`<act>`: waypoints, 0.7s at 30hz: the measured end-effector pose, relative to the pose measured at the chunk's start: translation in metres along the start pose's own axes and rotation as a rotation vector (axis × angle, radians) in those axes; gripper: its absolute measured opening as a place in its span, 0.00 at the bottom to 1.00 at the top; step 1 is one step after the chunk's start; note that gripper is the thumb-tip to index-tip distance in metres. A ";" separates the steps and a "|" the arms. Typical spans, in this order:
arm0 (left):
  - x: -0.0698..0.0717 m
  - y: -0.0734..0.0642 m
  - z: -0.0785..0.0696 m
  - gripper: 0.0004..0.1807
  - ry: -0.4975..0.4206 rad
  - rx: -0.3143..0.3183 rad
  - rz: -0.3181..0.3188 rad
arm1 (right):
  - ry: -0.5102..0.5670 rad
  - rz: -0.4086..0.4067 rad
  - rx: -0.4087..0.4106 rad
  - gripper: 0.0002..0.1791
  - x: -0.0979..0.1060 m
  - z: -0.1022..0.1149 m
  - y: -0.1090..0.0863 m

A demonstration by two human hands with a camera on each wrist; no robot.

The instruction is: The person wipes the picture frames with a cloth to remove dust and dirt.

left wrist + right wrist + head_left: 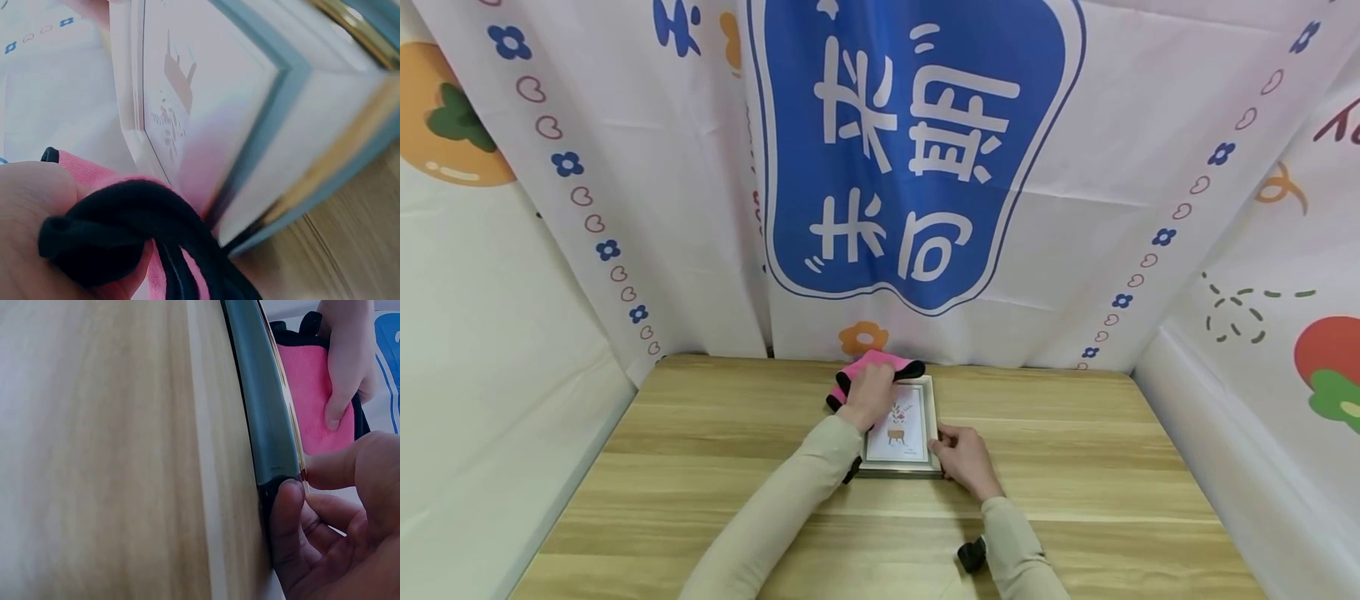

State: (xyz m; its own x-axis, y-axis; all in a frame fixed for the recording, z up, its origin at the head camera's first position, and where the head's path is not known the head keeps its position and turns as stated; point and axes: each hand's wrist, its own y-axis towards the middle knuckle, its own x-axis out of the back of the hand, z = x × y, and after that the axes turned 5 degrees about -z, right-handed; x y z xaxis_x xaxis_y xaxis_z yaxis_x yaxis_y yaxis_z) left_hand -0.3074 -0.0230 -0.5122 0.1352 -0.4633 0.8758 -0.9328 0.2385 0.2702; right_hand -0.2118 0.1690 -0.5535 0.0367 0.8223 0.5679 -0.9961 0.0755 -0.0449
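A picture frame with a pale rim lies face up on the wooden table, showing a drawing of a potted plant. My left hand grips a pink cloth with black edging at the frame's upper left. In the left wrist view, the bunched cloth is against the picture's surface and rim. My right hand holds the lower right edge of the frame between thumb and fingers. The right wrist view shows those fingers at a corner of the frame's grey-green side.
The wooden table extends around the frame on both sides and toward me. A white printed curtain with a blue sign hangs right behind the table's far edge. White printed side walls stand left and right. A black strap piece hangs by the right sleeve.
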 end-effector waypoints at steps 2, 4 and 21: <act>-0.002 0.001 -0.002 0.08 -0.007 -0.006 0.018 | 0.008 0.001 -0.002 0.27 0.000 0.000 0.000; -0.005 0.003 -0.003 0.09 -0.016 -0.017 0.019 | 0.017 0.003 -0.006 0.27 0.000 0.001 -0.001; -0.017 0.008 -0.027 0.09 -0.020 -0.066 0.054 | 0.030 0.005 0.000 0.27 0.001 0.003 -0.001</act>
State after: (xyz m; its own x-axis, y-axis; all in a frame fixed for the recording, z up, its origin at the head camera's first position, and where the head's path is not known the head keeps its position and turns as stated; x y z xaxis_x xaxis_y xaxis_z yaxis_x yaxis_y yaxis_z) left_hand -0.3076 0.0099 -0.5143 0.0777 -0.4646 0.8821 -0.9146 0.3189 0.2485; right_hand -0.2113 0.1683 -0.5505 0.0343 0.8394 0.5424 -0.9963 0.0717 -0.0481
